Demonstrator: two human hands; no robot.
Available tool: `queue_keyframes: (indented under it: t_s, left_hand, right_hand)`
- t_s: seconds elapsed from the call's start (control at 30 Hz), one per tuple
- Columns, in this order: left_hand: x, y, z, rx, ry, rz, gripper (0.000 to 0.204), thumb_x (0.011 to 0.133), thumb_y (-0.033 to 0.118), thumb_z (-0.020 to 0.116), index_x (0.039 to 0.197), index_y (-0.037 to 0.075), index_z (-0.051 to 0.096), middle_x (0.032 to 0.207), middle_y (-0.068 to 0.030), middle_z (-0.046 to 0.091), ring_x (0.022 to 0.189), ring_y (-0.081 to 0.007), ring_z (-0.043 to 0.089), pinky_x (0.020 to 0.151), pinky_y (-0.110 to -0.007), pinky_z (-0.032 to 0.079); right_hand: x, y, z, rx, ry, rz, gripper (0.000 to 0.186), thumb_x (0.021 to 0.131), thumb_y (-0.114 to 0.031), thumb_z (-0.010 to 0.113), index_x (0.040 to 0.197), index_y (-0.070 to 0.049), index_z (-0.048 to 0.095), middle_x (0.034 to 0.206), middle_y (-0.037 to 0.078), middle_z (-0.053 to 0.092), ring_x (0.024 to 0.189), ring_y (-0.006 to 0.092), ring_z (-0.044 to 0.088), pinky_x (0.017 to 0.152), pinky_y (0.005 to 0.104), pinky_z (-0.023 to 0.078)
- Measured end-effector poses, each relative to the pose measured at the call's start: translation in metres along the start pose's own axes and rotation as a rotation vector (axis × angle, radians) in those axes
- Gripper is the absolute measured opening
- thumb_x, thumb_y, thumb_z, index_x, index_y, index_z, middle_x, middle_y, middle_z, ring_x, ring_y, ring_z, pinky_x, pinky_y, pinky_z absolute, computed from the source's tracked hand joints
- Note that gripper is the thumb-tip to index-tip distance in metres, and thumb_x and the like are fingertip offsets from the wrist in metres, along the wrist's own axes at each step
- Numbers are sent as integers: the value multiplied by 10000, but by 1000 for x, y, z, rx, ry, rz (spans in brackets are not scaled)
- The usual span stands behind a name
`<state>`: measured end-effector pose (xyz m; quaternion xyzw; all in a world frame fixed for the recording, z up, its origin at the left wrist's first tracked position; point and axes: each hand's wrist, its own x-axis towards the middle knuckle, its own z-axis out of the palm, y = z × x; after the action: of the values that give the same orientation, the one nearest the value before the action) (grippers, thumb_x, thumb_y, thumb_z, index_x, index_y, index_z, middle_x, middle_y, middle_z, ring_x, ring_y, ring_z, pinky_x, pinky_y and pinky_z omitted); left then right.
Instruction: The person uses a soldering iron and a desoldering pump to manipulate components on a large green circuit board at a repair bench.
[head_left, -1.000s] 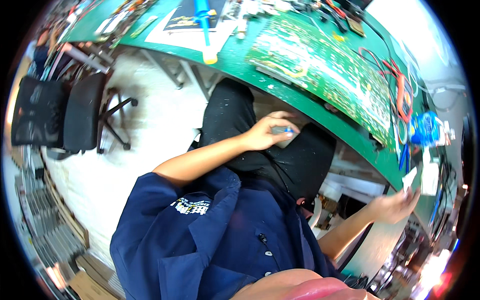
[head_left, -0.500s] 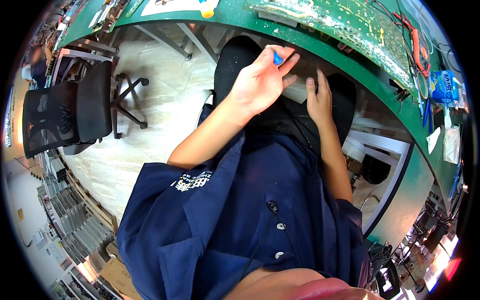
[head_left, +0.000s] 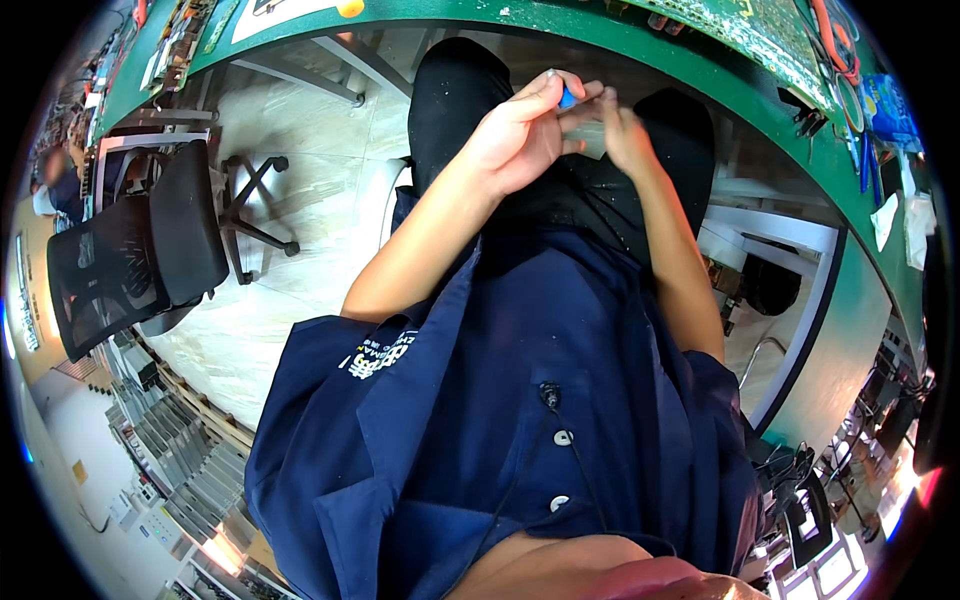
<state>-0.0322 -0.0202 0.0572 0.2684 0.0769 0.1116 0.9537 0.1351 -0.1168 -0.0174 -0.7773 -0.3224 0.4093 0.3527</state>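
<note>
My left hand [head_left: 518,135] is raised over my lap, palm turned partly up. Its thumb and forefinger pinch a small blue piece [head_left: 567,98], mostly covered by the fingers, so its kind does not show. The other fingers of that hand are loosely curled. Close beside its fingertips is my right hand [head_left: 628,143], its fingers smeared by motion. Whether the two hands touch, or whether the right one holds anything, I cannot make out.
Along the far side runs a green workbench [head_left: 560,25] bearing a large circuit board [head_left: 740,45]. Red-handled pliers [head_left: 828,45] and a blue packet [head_left: 890,110] lie at its right. A black mesh chair [head_left: 150,240] stands at left. A bench leg frame [head_left: 790,235] is at my right.
My right hand has moved up and left, up to the left fingertips. The left hand still pinches the blue piece. The view has tilted, shifting the bench toward the upper edge.
</note>
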Motion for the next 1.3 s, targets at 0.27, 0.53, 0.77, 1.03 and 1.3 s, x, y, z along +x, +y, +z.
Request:
queue_keyframes:
  t_s: [0.27, 0.53, 0.77, 1.03, 1.3]
  left_hand:
    - [-2, 10, 2, -132, -96, 17, 284, 985, 340, 456, 1036, 97, 594, 1292, -173, 521, 1206, -319, 486, 1007, -441, 388]
    - [-10, 13, -23, 99, 285, 148, 207, 951, 352, 549, 983, 149, 577, 1016, 1, 593, 978, -166, 536, 880, -330, 408]
    - [-43, 44, -17, 368, 493, 398, 233, 951, 365, 554, 965, 133, 543, 1293, -92, 535, 1182, -218, 517, 994, -369, 373]
    - [-47, 51, -9, 358, 426, 439, 208, 984, 325, 486, 990, 119, 512, 1309, -138, 528, 1172, -271, 530, 1012, -408, 379]
    - [-47, 45, -2, 387, 379, 450, 207, 984, 319, 484, 986, 114, 515, 1315, -169, 525, 1171, -286, 539, 995, -404, 412]
  right_hand:
    - [8, 17, -9, -188, -36, 169, 562, 965, -468, 404, 1301, -32, 520, 1283, 188, 555, 1228, 312, 504, 1018, 402, 394]
    - [-44, -23, 60, -276, 196, -634, 569, 904, -366, 576, 1389, -110, 423, 1352, 211, 475, 1236, 373, 469, 1006, 431, 407]
    - [-18, 8, 77, -952, -104, -967, 453, 927, -369, 510, 1358, -230, 496, 1476, 97, 366, 1357, 261, 347, 1071, 532, 294]
    - [-17, -17, 63, -536, 99, -825, 514, 877, -376, 593, 1345, -185, 498, 1412, 134, 437, 1321, 310, 393, 1060, 456, 355]
    - [66, 19, 3, -872, -108, 66, 473, 913, -438, 542, 1225, -85, 577, 1249, 195, 529, 1165, 328, 502, 979, 447, 405]
